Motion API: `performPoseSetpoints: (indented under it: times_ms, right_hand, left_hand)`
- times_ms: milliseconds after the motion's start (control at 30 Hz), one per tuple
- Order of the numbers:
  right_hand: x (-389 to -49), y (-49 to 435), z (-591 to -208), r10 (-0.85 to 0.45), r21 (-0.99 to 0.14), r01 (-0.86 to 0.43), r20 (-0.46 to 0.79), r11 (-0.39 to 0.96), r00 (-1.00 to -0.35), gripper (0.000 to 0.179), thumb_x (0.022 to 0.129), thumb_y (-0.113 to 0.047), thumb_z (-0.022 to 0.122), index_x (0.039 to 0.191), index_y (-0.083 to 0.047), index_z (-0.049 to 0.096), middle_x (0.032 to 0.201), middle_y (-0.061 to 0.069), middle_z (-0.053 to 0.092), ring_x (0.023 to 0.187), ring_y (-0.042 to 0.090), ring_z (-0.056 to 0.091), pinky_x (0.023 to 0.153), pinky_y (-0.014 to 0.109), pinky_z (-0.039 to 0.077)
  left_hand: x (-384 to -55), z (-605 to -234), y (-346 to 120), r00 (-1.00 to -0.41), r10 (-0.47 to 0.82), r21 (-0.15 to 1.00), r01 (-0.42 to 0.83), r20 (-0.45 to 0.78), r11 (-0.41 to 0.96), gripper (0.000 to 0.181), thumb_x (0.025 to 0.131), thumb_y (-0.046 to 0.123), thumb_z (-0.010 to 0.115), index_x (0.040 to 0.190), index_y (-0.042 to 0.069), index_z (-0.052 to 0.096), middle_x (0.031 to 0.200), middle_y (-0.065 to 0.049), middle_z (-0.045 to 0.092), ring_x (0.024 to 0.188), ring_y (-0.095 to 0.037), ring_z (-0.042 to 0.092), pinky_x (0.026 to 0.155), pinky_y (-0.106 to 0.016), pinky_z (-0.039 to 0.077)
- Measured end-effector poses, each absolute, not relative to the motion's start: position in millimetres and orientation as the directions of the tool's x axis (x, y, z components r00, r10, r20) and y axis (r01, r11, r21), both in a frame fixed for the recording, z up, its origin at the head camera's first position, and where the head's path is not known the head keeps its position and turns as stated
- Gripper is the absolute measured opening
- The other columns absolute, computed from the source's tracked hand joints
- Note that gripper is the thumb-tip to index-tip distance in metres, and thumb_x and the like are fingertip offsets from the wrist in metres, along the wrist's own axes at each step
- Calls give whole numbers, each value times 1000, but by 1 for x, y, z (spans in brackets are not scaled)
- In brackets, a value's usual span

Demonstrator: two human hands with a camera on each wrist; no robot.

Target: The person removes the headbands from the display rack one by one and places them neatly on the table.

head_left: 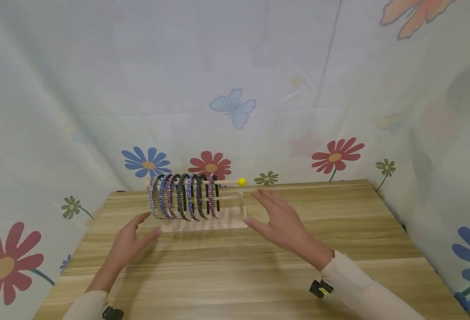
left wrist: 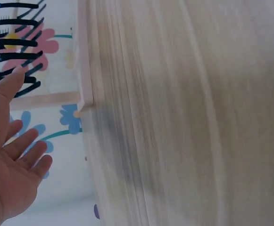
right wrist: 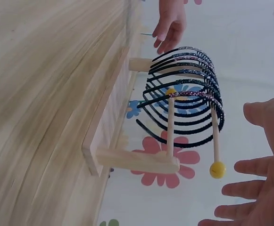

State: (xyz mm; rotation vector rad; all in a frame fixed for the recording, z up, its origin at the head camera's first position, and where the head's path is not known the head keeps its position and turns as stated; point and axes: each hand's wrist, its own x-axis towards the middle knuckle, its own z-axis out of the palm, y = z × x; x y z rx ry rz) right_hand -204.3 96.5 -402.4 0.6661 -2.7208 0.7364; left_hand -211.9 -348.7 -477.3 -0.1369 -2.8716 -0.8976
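A wooden rack (head_left: pixel 235 224) with a flat base, posts and horizontal rods stands on the table. Several glittery headbands (head_left: pixel 189 198) in blue, pink, silver and black hang side by side along its rods, mostly toward the left end. A yellow ball (head_left: pixel 241 182) caps the right end of the upper rod. My left hand (head_left: pixel 129 242) is spread beside the rack's left end, holding nothing. At the other end my right hand (head_left: pixel 279 218) is held with fingers extended and palm facing the rack, also with nothing in it; the right wrist view shows it apart from the yellow ball.
The rack sits near the back edge of the wood-grain table (head_left: pixel 219 275). Behind rises a pale cloth (head_left: pixel 187 80) printed with flowers and a butterfly. Each sleeve has a small black device (head_left: pixel 320 289) at the wrist.
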Motion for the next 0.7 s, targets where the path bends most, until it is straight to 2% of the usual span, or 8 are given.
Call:
performPoseSetpoints:
  times_ms: [167,300,567,700]
  right_hand:
    - [-211,79,-397,-365,-491,-505,358,709,-860,67,95,-53,67,149,-16,53,152,7,54,140,32,49,110,59,41]
    - [-218,67,-400,-362,-554,-502,349,664,-864,62,97,-52,66,148,-20,55,148,2,57,137,27,53,108,54,46]
    - [-228,47,-408,-377,-692,-517,363,503,-852,50,99,-46,66,141,-19,62,137,2,66,114,21,67,87,43,58]
    - [-232,39,-416,-378,-733,-502,351,458,-857,45,99,-41,67,138,-19,65,132,2,69,112,22,68,87,42,59]
  left_hand:
    - [-226,-483,-351,-988,60,584,132,141,801,80,97,47,69,154,-2,38,154,-31,41,135,-54,42,105,-68,39]
    - [-237,-492,-353,-983,74,612,164,170,773,75,97,41,71,151,-2,42,151,-29,46,135,-51,45,107,-65,40]
    - [-255,-503,-355,-987,83,680,157,141,716,68,97,36,73,148,1,46,149,-25,50,134,-46,49,110,-59,41]
    - [-259,-506,-356,-992,82,689,129,100,713,67,97,35,73,148,0,47,148,-27,51,133,-47,50,110,-59,41]
